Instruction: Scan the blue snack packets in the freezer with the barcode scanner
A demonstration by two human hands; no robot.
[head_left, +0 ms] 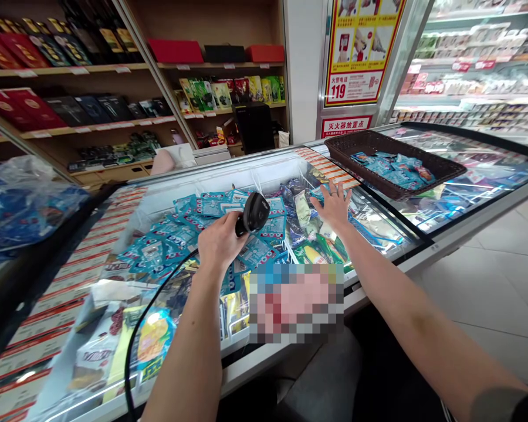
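My left hand (219,241) is wrapped round a black handheld barcode scanner (257,212), whose head points away to the right. From the scanner a black cable (144,316) loops down past my left forearm. Below it, many blue packets (156,249) lie heaped in the chest freezer (138,202). My right hand (335,206) is open, fingers spread, over the freezer's right section beside a wire divider. A blue packet (317,193) shows at its fingertips; whether they touch it I cannot tell. Pale and purple bags (303,210) lie just left of that hand.
A brown basket (393,190) holding blue packets sits on the freezer top at right. Plastic-wrapped blue goods (22,205) stand at left. Price-label strips (59,293) line the freezer. Behind are goods shelves (224,64) and a dark monitor (254,128). A blurred patch hides the near edge.
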